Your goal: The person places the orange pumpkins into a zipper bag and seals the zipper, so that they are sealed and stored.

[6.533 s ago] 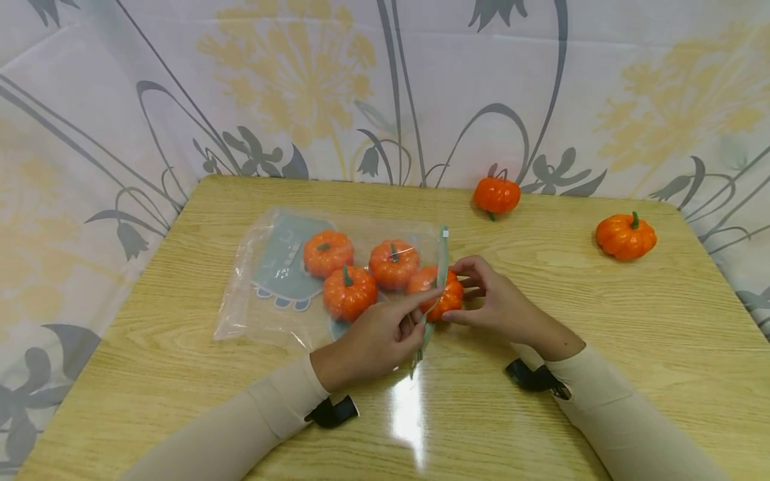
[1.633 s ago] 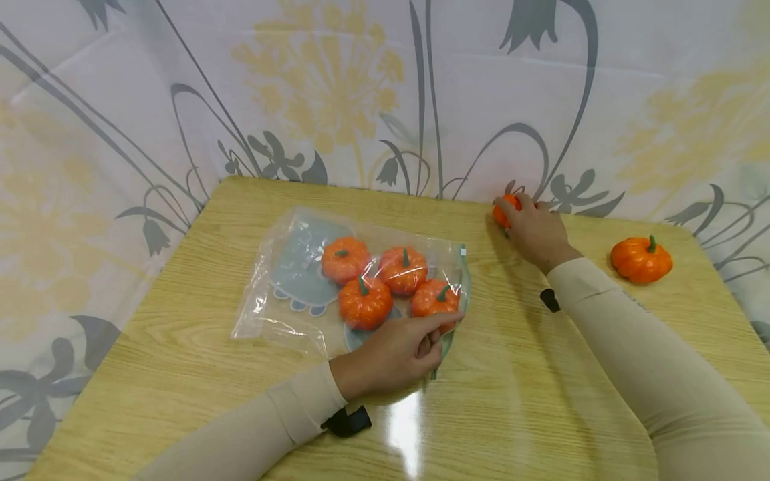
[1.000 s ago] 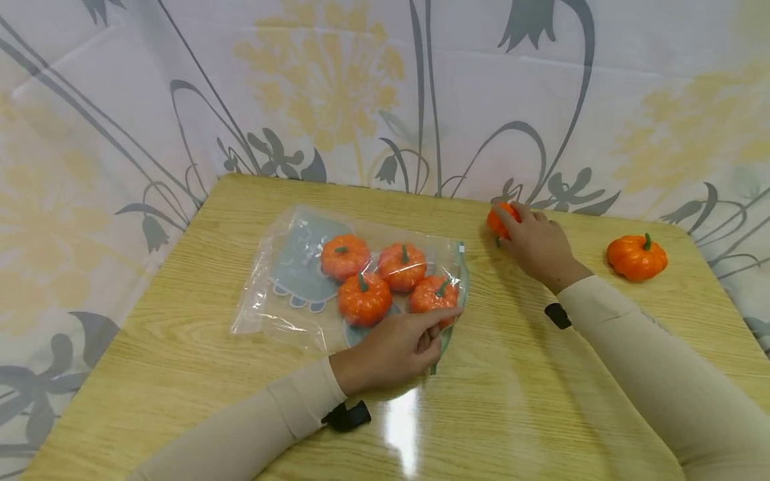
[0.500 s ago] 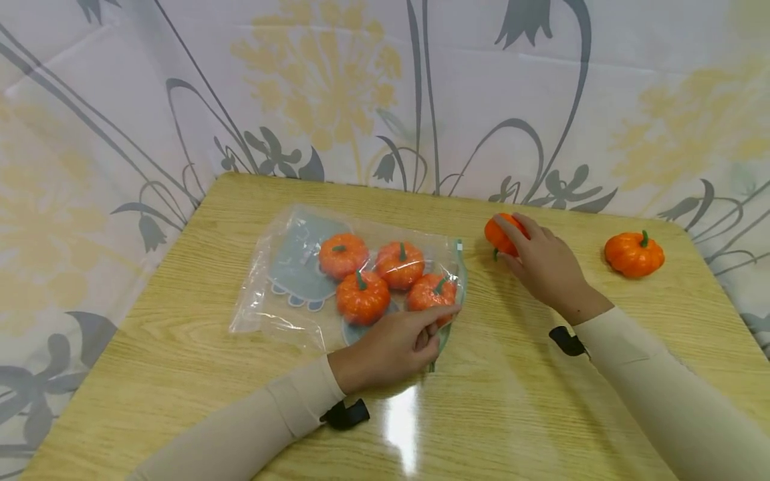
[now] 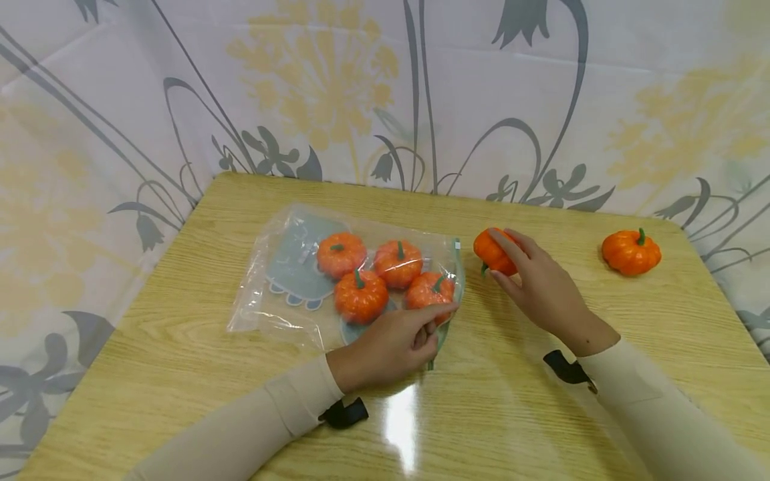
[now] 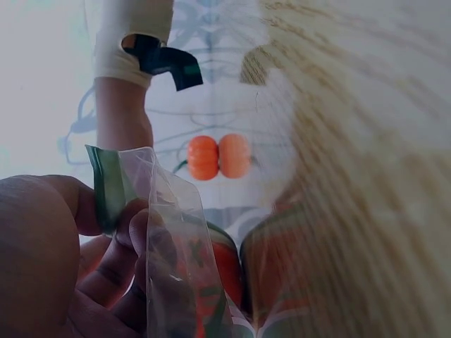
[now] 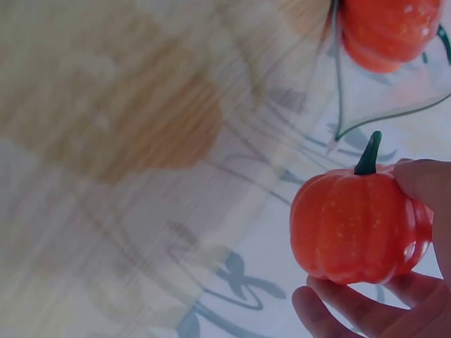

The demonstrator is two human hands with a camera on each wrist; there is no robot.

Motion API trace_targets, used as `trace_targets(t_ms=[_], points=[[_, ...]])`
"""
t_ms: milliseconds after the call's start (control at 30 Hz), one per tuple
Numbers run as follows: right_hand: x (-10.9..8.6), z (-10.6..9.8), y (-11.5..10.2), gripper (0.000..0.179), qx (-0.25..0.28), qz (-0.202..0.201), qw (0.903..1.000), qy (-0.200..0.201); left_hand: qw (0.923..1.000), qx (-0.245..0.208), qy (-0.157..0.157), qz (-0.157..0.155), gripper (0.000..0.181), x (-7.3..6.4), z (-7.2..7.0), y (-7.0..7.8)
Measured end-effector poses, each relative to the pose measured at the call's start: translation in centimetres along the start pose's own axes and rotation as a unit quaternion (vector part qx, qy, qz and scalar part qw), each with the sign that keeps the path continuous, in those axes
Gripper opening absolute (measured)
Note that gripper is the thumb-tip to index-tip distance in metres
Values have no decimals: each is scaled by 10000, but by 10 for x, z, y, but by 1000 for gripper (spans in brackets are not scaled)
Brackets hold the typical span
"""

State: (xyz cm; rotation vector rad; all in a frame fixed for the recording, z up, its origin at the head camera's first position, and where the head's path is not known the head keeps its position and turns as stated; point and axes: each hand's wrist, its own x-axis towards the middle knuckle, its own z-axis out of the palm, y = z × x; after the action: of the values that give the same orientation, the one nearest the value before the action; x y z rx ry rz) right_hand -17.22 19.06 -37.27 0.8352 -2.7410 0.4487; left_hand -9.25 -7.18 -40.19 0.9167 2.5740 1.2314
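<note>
My right hand [image 5: 544,287] grips a small orange pumpkin [image 5: 494,252] just right of the bag's mouth; in the right wrist view this pumpkin [image 7: 356,225] shows its green stem, with the thumb on one side and fingers beneath. A clear zip bag [image 5: 283,321] lies flat with several pumpkins inside, one of them, a pumpkin [image 5: 361,297], near its middle. My left hand [image 5: 391,351] pinches the green zip edge at the bag's right end. In the left wrist view, the thumb and fingers of the left hand [image 6: 106,260] hold that green zip edge [image 6: 107,186].
Another orange pumpkin [image 5: 630,252] stands by itself at the right rear of the wooden table [image 5: 198,387]. Behind the table hangs a floral curtain [image 5: 361,87]. Black straps [image 5: 345,414] show at both wrists.
My right hand has gone from the bag's mouth to the pumpkin at the back edge, then brought that pumpkin toward the bag. The left hand has stayed at the zip edge.
</note>
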Motion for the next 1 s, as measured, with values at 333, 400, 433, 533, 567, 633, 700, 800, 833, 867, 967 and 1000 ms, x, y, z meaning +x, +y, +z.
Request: trace_targets(t_ms=[333, 400, 433, 533, 567, 633, 700, 800, 833, 867, 967, 1000], points=[[-14, 3, -12, 72, 366, 158, 9992, 35, 9999, 110, 82, 74, 54, 0, 0, 0], [-17, 4, -14, 71, 475, 223, 9986, 28, 9999, 107, 100, 71, 53, 0, 0, 0], [-18, 4, -15, 71, 546, 263, 9982, 11, 9999, 91, 95, 61, 53, 0, 0, 0], [-22, 5, -17, 70, 703, 325, 9970, 10, 10000, 28, 42, 24, 53, 0, 1, 0], [-24, 5, -17, 69, 743, 335, 9967, 21, 10000, 8, 19, 16, 53, 0, 1, 0], [-25, 5, -18, 68, 840, 342, 9959, 48, 10000, 9, 9, 4, 54, 0, 1, 1], [-26, 6, -18, 67, 961, 348, 9947, 66, 10000, 21, 15, -2, 53, 1, 0, 1], [-27, 7, -19, 66, 1265, 432, 9910, 16, 10000, 60, 37, -25, 53, 1, 0, 1], [-27, 7, -19, 66, 1353, 477, 9897, -19, 10000, 77, 46, -24, 52, 1, 0, 1], [-27, 7, -19, 65, 1458, 541, 9878, -65, 10000, 75, 47, -29, 52, 1, 0, 1], [-28, 9, -20, 63, 1750, 721, 9817, -190, 10000, 43, 50, -34, 52, 0, 1, 1], [-28, 9, -20, 62, 1837, 769, 9797, -224, 10000, 44, 58, -28, 52, 0, 1, 1]])
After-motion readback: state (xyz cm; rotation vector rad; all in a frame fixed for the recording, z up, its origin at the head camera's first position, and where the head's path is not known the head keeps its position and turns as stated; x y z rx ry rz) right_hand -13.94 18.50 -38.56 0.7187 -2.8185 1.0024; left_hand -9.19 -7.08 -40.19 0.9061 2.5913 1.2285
